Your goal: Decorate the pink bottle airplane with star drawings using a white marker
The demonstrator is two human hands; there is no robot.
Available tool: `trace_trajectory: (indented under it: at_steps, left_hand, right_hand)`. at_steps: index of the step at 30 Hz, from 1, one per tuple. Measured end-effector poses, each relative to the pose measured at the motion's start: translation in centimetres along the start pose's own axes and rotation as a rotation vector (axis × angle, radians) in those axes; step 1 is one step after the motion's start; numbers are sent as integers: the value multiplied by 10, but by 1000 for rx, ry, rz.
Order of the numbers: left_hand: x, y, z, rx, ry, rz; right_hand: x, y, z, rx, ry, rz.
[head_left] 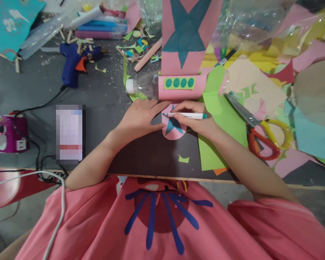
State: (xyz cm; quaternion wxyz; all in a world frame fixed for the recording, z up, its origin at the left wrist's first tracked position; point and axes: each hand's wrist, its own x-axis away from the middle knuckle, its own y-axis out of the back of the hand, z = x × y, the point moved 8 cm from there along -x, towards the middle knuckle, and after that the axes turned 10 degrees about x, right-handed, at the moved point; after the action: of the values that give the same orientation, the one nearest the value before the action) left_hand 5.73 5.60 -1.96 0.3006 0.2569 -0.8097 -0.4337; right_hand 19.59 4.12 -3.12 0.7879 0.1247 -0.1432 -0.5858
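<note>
Centrally, we see the right hand (196,111) gripping a marker (193,116), tip at a teal star (171,127) on pink paper (174,137); the left hand (141,115), outspread, rests at its edge.

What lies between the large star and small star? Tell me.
The pink-wrapped bottle, with its green dotted strip, lies between the large star and small star in the head view.

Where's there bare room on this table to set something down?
Bare table shows between the glue gun, phone and left hand, and between the pink card and shirt, around a small green scrap. It's crowded on the right with scissors and paper scraps, and farther back with markers.
</note>
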Motion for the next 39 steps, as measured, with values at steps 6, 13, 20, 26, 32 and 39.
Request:
trace_trajectory:
  at_steps: [6, 13, 20, 26, 32, 39]
  left_hand:
    - [0, -1, 0, -16, -15, -12]
    - [0, 0, 0, -4, 9, 7]
    - [0, 0, -1, -1, 16, 22]
    - [1, 1, -1, 10, -7, -2]
    - [1, 0, -1, 10, -13, -13]
    - [0, -1, 0, 1, 6, 7]
  right_hand:
    - [0, 2, -1, -2, -23, -38]
    - [0, 0, 1, -10, -69, 32]
    - [1, 0, 0, 10, -57, 7]
    - [0, 1, -1, -27, -78, -9]
    - [-1, -1, 2, -86, -62, 23]
    - [-1, 2, 2, -107, -63, -52]
